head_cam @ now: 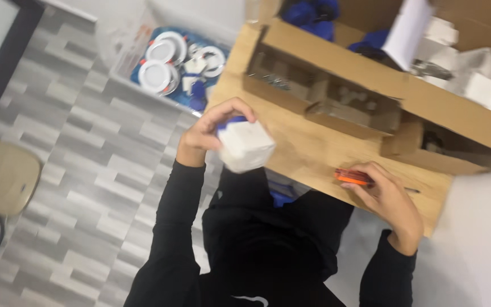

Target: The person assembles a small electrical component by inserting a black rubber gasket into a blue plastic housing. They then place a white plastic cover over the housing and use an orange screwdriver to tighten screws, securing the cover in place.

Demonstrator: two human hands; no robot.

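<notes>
My left hand (208, 128) grips a small white box-shaped part (245, 145) with a blue piece on top, lifted above the near edge of the wooden table (308, 150). My right hand (390, 204) rests on the table's near corner, its fingers closed around an orange-handled tool (352, 177) whose thin dark shaft lies flat on the wood. Both arms wear black sleeves. The picture is blurred by motion.
Open cardboard boxes (336, 85) stand on the table's far side, holding blue and white parts. A clear bin (171, 62) of round white fittings sits on the grey tiled floor. A beige stool (4, 176) stands at the left.
</notes>
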